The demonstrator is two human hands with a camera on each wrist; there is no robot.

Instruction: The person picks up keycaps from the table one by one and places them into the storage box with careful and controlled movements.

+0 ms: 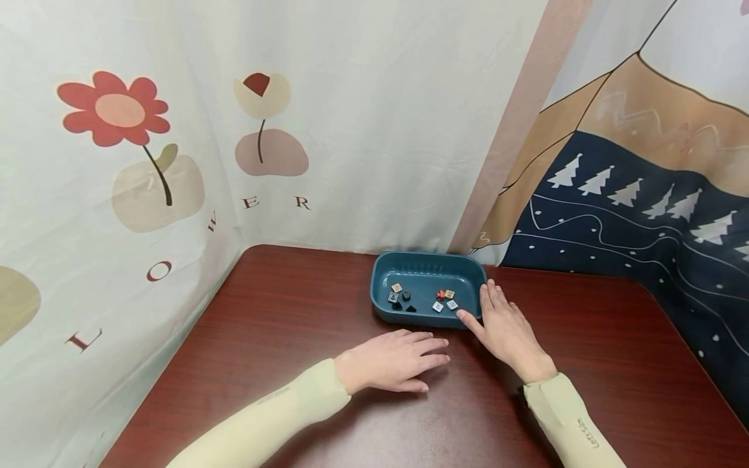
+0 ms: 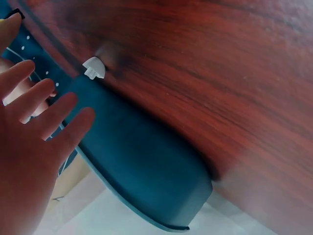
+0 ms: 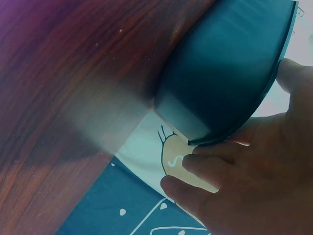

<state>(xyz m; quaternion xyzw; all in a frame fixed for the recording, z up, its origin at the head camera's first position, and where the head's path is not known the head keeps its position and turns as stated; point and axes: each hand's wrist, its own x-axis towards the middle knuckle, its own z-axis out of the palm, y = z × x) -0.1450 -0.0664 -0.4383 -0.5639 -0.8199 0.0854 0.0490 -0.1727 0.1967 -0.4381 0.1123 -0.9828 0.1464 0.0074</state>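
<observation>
A blue rectangular tray (image 1: 430, 261) stands near the table's back edge. Inside are two loose clusters of small pieces: pale square pieces (image 1: 437, 306) beside a red piece (image 1: 441, 295) on the right, and black pieces (image 1: 411, 309) with lighter squares on the left. My right hand (image 1: 508, 328) is at the tray's right end, thumb at the near rim, fingers extended along the side. In front of the tray, my left hand (image 1: 393, 359) is over the table with fingers spread, holding nothing. The left wrist view shows a small white piece (image 2: 94, 67) by the tray's corner.
The reddish-brown wooden table (image 1: 281, 299) extends on both sides of the tray. Behind it hangs a white cloth (image 1: 374, 130) printed with flowers and letters. On the right is a dark blue cloth (image 1: 585, 234) with white trees.
</observation>
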